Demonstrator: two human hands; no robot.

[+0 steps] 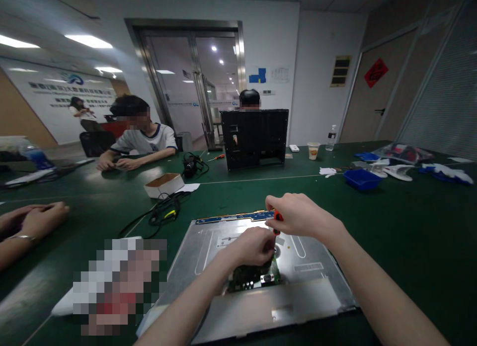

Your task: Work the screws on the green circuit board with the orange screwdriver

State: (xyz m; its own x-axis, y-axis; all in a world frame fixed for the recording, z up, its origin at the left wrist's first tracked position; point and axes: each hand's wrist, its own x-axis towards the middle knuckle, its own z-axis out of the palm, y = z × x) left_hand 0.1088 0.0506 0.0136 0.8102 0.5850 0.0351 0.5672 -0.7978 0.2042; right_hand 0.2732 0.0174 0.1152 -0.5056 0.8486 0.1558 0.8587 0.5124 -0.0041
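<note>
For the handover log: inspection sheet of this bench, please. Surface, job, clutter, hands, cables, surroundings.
Surface: green table, seams visible.
Job's things: screwdriver roughly upright over metal panel; board partly hidden by left hand.
Clutter: box, cup, bottle, blue tray, gloves.
Hands: right hand grips screwdriver; left hand near its lower end, grip unclear.
Cables: loose black cable left of panel; bundle beyond box.
Surroundings: seated person across left; another behind black housing; someone's hands at left edge.
</note>
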